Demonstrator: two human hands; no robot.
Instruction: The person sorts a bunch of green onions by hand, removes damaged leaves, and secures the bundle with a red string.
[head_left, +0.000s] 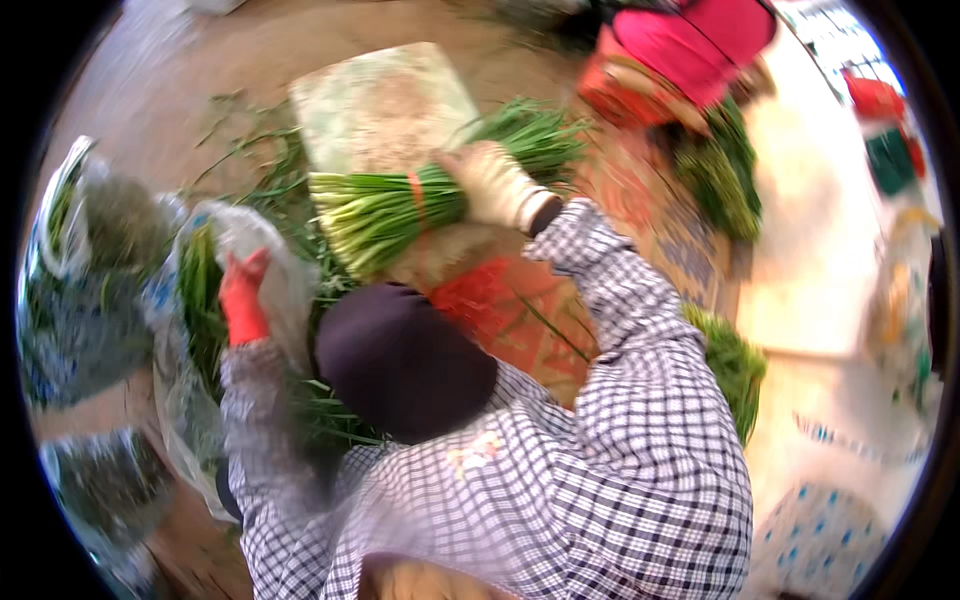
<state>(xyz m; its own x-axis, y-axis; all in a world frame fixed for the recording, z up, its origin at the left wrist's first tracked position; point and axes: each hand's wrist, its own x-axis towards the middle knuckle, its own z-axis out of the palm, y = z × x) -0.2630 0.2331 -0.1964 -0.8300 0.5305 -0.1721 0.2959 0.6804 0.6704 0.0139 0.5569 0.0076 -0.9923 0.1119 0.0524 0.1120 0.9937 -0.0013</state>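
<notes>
My right hand (pixel 492 183), in a pale work glove, is wrapped over the top of a thick bundle of green chives (pixel 370 215). An orange band (pixel 417 200) circles the bundle. Its pale cut ends point left; the leafy ends fan out to the right beyond the glove. At the left, my left hand (pixel 245 290) wears a red rubber glove and reaches into the mouth of a clear plastic bag (pixel 285 250). Its fingers look apart, with nothing visible between them. Loose green stalks (pixel 200 300) lie in the bag beside that hand.
A dirt-covered pale board (pixel 380 110) lies beyond the bundle. More bagged greens (pixel 90 290) stand at the far left. A person in pink (pixel 695 45) sits at the upper right near other greens (pixel 725 175). A dark rounded shape (pixel 400 365) blocks the middle.
</notes>
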